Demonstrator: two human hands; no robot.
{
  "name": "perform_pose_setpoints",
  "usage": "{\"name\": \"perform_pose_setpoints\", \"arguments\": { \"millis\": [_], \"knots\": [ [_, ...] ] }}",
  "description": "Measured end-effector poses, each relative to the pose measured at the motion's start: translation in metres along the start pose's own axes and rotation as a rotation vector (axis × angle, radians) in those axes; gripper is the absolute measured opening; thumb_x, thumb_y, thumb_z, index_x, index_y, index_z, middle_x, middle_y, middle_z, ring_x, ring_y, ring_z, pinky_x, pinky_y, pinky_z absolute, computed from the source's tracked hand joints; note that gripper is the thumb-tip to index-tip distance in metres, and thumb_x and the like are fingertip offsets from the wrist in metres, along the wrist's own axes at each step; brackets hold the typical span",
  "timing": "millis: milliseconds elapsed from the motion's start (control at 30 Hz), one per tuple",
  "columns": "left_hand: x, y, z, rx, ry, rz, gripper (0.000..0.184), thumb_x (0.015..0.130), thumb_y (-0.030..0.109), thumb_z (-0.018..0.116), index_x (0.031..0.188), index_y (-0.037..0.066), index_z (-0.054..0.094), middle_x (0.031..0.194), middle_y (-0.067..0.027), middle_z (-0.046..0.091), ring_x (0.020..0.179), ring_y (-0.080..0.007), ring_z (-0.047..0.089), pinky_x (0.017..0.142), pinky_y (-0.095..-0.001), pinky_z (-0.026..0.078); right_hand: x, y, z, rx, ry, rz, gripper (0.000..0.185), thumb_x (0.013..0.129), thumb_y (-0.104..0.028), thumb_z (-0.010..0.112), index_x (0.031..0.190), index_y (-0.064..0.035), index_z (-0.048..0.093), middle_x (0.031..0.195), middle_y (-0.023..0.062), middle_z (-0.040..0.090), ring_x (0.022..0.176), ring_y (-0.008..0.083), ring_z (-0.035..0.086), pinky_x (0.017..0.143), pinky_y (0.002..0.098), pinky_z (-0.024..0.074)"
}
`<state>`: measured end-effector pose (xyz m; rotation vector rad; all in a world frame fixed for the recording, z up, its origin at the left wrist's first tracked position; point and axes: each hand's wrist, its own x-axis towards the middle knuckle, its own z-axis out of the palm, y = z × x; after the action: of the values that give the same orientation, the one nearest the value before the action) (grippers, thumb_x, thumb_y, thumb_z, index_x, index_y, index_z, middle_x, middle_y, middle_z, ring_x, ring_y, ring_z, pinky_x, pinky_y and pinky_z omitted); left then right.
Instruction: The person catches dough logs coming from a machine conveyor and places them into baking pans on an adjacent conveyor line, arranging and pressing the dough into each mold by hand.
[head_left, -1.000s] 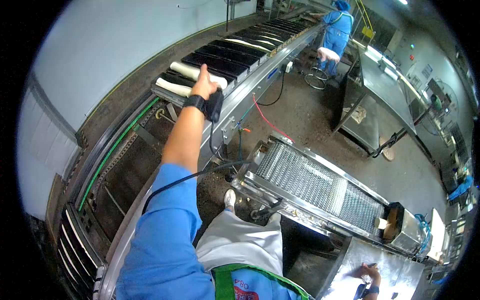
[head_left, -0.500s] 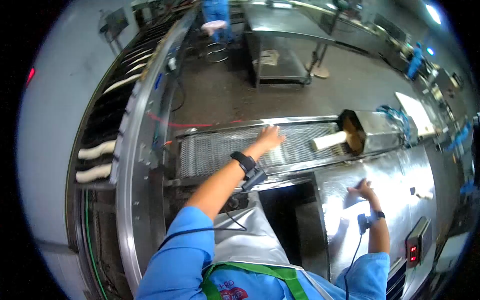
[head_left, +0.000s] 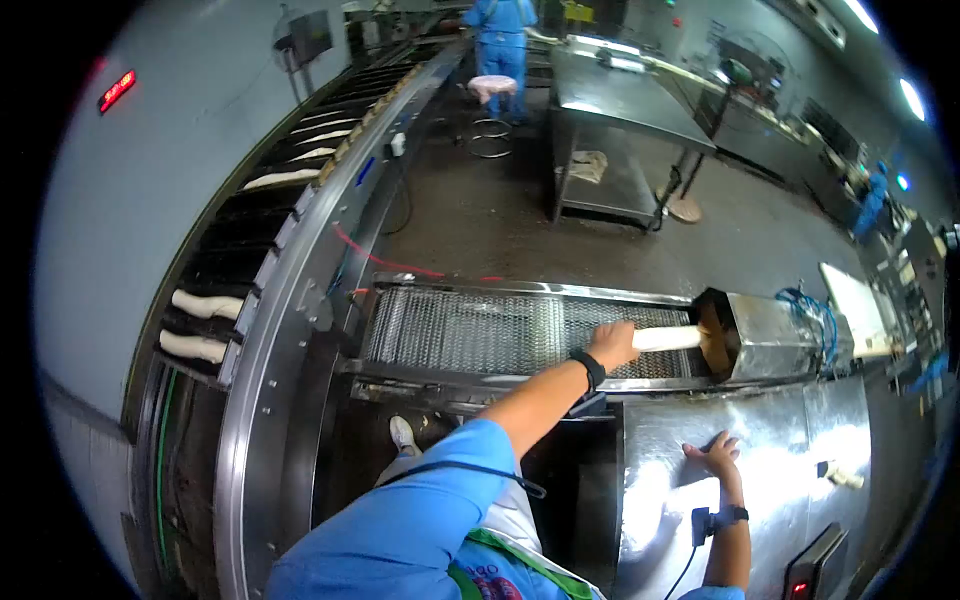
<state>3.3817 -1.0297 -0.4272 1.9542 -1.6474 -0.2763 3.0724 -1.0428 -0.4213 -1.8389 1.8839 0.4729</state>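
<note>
My left hand (head_left: 612,346) is closed around the near end of a white dough roll (head_left: 668,339), above the wire-mesh conveyor (head_left: 470,325). The far end of the roll is at the mouth of a metal housing (head_left: 775,338) on the right. Fingers spread, my right hand (head_left: 716,458) rests on the shiny steel worktable (head_left: 655,430) and holds nothing. A small pale dough piece (head_left: 845,476) lies on that table, to the right of this hand.
Along the left runs a conveyor of dark trays, some carrying dough strips (head_left: 205,304), behind a metal rail (head_left: 262,390). A scale with a red display (head_left: 815,568) is at lower right. Beyond stand a steel table (head_left: 635,105), a stool (head_left: 492,86) and a person (head_left: 502,55).
My left hand has moved right along the mesh conveyor and taken hold of the dough roll. My right hand stays over the steel worktable. The whole view has shifted.
</note>
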Motion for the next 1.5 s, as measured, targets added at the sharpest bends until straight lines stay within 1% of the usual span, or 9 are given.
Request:
{"name": "perform_pose_setpoints", "arguments": {
  "millis": [100, 367, 733, 900, 1100, 1200, 1333, 1400, 1500],
  "knots": [
    [-0.006, 0.000, -0.079, -1.167, -0.537, -0.362, 0.045, 0.068, 0.028, 0.052, 0.099, -0.005, 0.047, 0.070, -0.0104, 0.056, 0.055, -0.0183, 0.055, 0.049, -0.0265, 0.046, -0.013, -0.013, -0.007, -0.061, 0.004, 0.018, 0.115, 0.051, -0.067, 0.055, 0.126, -0.0006, -0.002, 0.128, 0.0293, -0.001, 0.118, 0.0444, 0.004, 0.095, 0.0469, 0.0155],
    [-0.084, -0.006, -0.235, -1.835, 0.210, -0.256, 0.042, 0.067, 0.033, 0.052, 0.094, 0.001, 0.048, 0.074, -0.0078, 0.055, 0.057, -0.0162, 0.055, 0.052, -0.0273, 0.047, 0.023, 0.009, 0.004, -0.116, -0.024, 0.039, 0.115, 0.050, -0.070, 0.053, 0.126, -0.0041, -0.003, 0.129, 0.0267, -0.002, 0.118, 0.0433, 0.006, 0.094, 0.0480, 0.0192],
    [-0.249, -0.127, -0.437, -1.086, 1.395, -0.112, 0.037, 0.069, 0.023, 0.051, 0.096, -0.002, 0.044, 0.071, -0.0097, 0.052, 0.060, -0.0209, 0.054, 0.052, -0.0305, 0.046, 0.040, 0.014, -0.004, -0.150, -0.022, -0.052, 0.093, 0.054, -0.063, 0.054, 0.112, -0.0015, 0.017, 0.113, 0.0248, 0.018, 0.104, 0.0400, 0.023, 0.083, 0.0454, 0.0271],
    [-0.346, -0.274, -0.431, -1.460, 1.383, -0.184, 0.029, 0.071, 0.023, 0.056, 0.088, 0.003, 0.045, 0.077, -0.0088, 0.052, 0.068, -0.0218, 0.053, 0.063, -0.0354, 0.045, 0.039, 0.002, -0.009, -0.181, -0.022, -0.075, 0.082, 0.056, -0.059, 0.056, 0.105, -0.0006, 0.026, 0.105, 0.0236, 0.027, 0.096, 0.0382, 0.030, 0.078, 0.0440, 0.0308],
    [-0.380, -0.291, -0.415, -1.334, 1.409, -0.860, 0.036, 0.073, 0.018, 0.051, 0.104, 0.003, 0.040, 0.100, -0.0146, 0.045, 0.096, -0.0243, 0.043, 0.082, -0.0396, 0.033, 0.042, 0.004, -0.010, -0.205, -0.034, -0.104, 0.070, 0.058, -0.055, 0.057, 0.096, 0.0006, 0.037, 0.096, 0.0222, 0.038, 0.088, 0.0361, 0.039, 0.072, 0.0422, 0.0352],
    [-0.376, -0.271, -0.406, -0.803, 1.323, -1.008, 0.019, 0.073, 0.016, 0.049, 0.087, 0.004, 0.052, 0.081, -0.0068, 0.053, 0.086, -0.0220, 0.047, 0.076, -0.0334, 0.037, 0.040, 0.008, -0.007, -0.194, -0.040, -0.123, 0.064, 0.060, -0.052, 0.058, 0.092, 0.0011, 0.043, 0.091, 0.0215, 0.044, 0.084, 0.0350, 0.044, 0.069, 0.0413, 0.0374],
    [-0.396, -0.375, -0.393, 0.043, 0.778, -1.251, 0.037, 0.069, 0.028, 0.052, 0.102, 0.011, 0.052, 0.120, -0.0180, 0.035, 0.116, -0.0338, 0.023, 0.093, -0.0407, 0.022, 0.035, 0.013, -0.003, -0.176, -0.087, -0.202, 0.058, 0.061, -0.049, 0.059, 0.087, 0.0019, 0.051, 0.085, 0.0206, 0.051, 0.078, 0.0336, 0.050, 0.065, 0.0402, 0.0404],
    [-0.388, -0.350, -0.390, 0.102, 0.942, -1.364, 0.041, 0.067, 0.032, 0.053, 0.105, 0.017, 0.049, 0.121, -0.0186, 0.031, 0.115, -0.0358, 0.022, 0.092, -0.0431, 0.022, 0.028, -0.006, -0.009, -0.171, -0.107, -0.364, 0.055, 0.062, -0.048, 0.059, 0.084, 0.0023, 0.055, 0.082, 0.0201, 0.055, 0.075, 0.0329, 0.053, 0.063, 0.0396, 0.0419],
    [-0.388, -0.319, -0.392, 0.001, 1.186, -1.405, 0.048, 0.064, 0.039, 0.053, 0.110, 0.025, 0.045, 0.123, -0.0196, 0.026, 0.113, -0.0388, 0.022, 0.091, -0.0466, 0.021, 0.053, -0.025, 0.018, -0.166, 0.835, -1.058, 0.049, 0.058, -0.024, 0.067, 0.097, 0.0015, 0.049, 0.093, 0.0183, 0.051, 0.090, 0.0331, 0.046, 0.077, 0.0375, 0.0379]
  ]
}}
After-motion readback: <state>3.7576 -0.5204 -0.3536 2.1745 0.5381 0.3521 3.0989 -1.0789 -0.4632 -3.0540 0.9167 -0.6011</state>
